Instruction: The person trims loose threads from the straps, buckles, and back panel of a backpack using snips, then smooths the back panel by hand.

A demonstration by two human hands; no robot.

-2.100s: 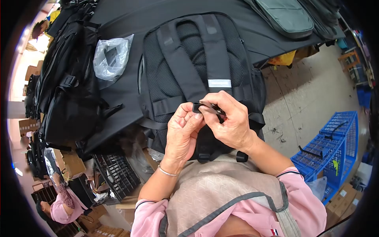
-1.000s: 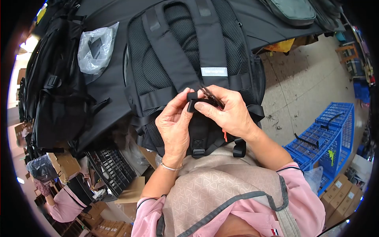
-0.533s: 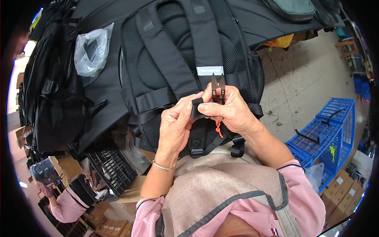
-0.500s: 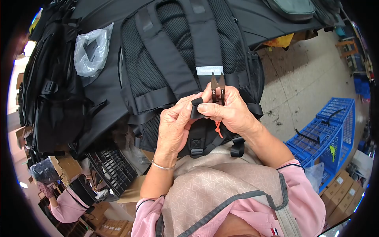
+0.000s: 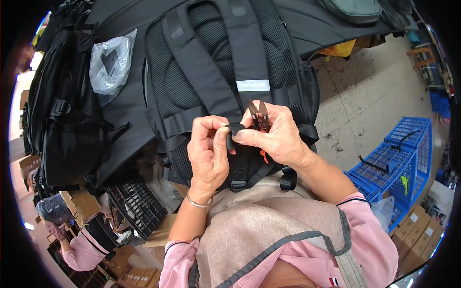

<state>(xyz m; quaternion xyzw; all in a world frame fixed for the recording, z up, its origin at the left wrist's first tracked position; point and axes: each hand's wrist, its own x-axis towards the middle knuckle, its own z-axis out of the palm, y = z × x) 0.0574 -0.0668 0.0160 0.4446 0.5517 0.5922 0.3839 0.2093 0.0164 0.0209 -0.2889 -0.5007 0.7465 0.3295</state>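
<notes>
A black backpack (image 5: pixel 249 50) lies with its padded straps and mesh back panel facing up. Between my two hands is a black webbing strap (image 5: pixel 235 128), folded over at its end. My left hand (image 5: pixel 207 151) pinches that strap between thumb and finger. My right hand (image 5: pixel 278 132) has its thumb pressed on the strap from the other side. The same hand also keeps hold of dark thread snips (image 5: pixel 258 111), blades pointing away from me, with an orange cord (image 5: pixel 264 155) hanging below. A white label (image 5: pixel 253 85) is on the right shoulder strap.
Other black bags (image 5: pixel 72 120) are heaped on the left. A clear plastic bag (image 5: pixel 111 62) lies on the black-covered table. To the right stand blue plastic crates (image 5: pixel 389 158) and cardboard boxes (image 5: pixel 418 235). Another person's pink sleeve (image 5: pixel 84 252) shows at lower left.
My left hand has shifted slightly left, its fingers now more curled, and the strap end is folded differently. The snips have drawn back toward me and their blades sit closer together.
</notes>
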